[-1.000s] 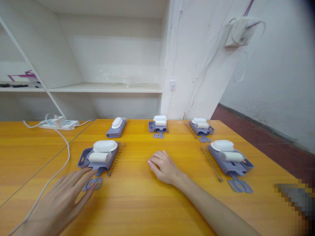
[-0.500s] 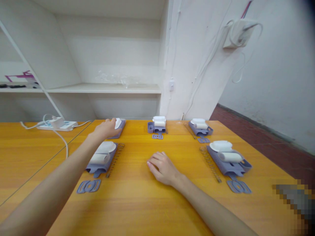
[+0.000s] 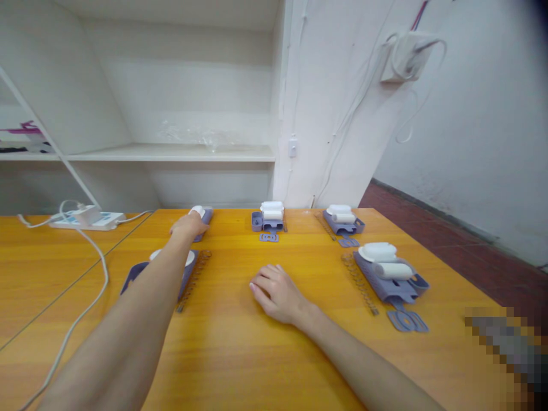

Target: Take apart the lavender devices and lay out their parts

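My left hand (image 3: 188, 226) reaches to the far left of the wooden table, over a purple plastic holder (image 3: 206, 216) with a white oval piece (image 3: 197, 210) on it. Its thumb points right, and its other fingers are mostly hidden. Beneath my left forearm a second purple holder (image 3: 188, 275) is partly covered, with a coiled spring-like strip (image 3: 194, 281) along its right side. My right hand (image 3: 276, 294) rests on the middle of the table, fingers loosely bent and thumb apart, holding nothing.
More purple holders with white rolls stand at the back middle (image 3: 273, 217), back right (image 3: 343, 221) and near right (image 3: 389, 273). Flat purple cut-out plates (image 3: 407, 321) lie before them. A white power strip (image 3: 88, 218) with a trailing cable sits left. White shelving (image 3: 171, 153) rises behind.
My left hand has moved from the left edge of the far holder to over its front part, and its forearm now covers more of the near left holder. My right hand stays put.
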